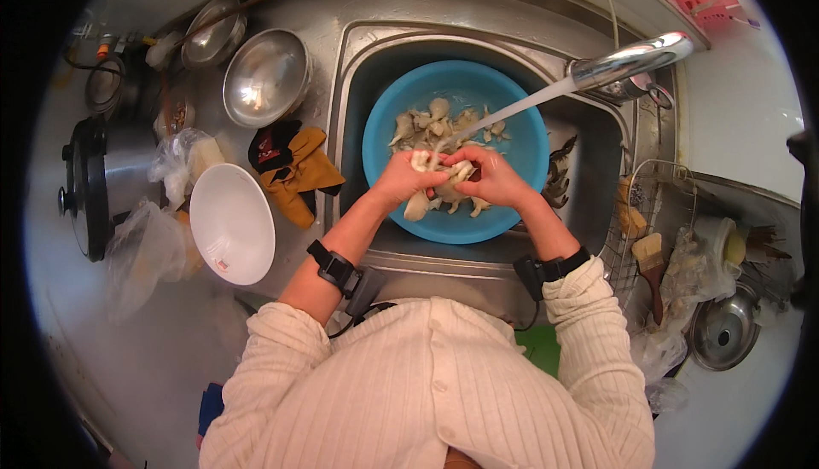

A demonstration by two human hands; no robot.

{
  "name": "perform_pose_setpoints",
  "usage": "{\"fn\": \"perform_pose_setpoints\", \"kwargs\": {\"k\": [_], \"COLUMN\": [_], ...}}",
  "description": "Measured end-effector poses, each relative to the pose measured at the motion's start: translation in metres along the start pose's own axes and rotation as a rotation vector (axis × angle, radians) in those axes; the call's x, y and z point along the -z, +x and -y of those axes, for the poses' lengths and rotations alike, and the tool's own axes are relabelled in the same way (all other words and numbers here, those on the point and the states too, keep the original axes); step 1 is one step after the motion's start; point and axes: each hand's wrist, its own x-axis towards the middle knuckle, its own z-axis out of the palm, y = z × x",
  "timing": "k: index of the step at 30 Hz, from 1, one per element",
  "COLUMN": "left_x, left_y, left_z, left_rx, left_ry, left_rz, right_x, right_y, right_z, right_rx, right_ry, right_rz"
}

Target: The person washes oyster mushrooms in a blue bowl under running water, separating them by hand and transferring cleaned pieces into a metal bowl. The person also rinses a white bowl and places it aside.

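Note:
Water runs from a chrome faucet (630,60) into a blue plastic basin (384,117) that sits in a stainless steel sink (588,130). Pale oyster mushrooms (438,120) lie in the basin, in several pieces. Over its near half, my left hand (406,178) grips a mushroom cluster (455,178) under the stream. My right hand (494,178) has its fingers on the same cluster from the other side. A mushroom cap (417,207) hangs below my left fingers. The fingers hide part of the cluster.
Left of the sink are a white bowl (233,226), a steel bowl (265,79), a mustard-and-black cloth (297,171) and a lidded pot (89,187). Dark scraps (560,178) lie in the sink beside the basin. At right stand a wire rack (662,168), a brush (649,264) and a steel lid (723,331).

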Motion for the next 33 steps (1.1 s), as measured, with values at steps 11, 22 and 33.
{"fn": "perform_pose_setpoints", "kwargs": {"k": [11, 22, 33], "left_x": [-0.006, -0.008, -0.009], "left_y": [0.002, -0.002, -0.002], "left_z": [-0.004, -0.002, -0.002], "left_rx": [0.036, -0.041, -0.067], "left_ry": [0.063, 0.108, 0.227], "left_rz": [-0.116, -0.104, -0.109], "right_x": [0.001, -0.011, -0.013], "right_y": [0.007, 0.001, -0.004], "right_z": [-0.015, -0.003, 0.012], "right_rx": [-0.024, -0.077, 0.035], "right_ry": [0.273, 0.268, -0.252], "right_rz": [-0.273, -0.193, -0.246]}}
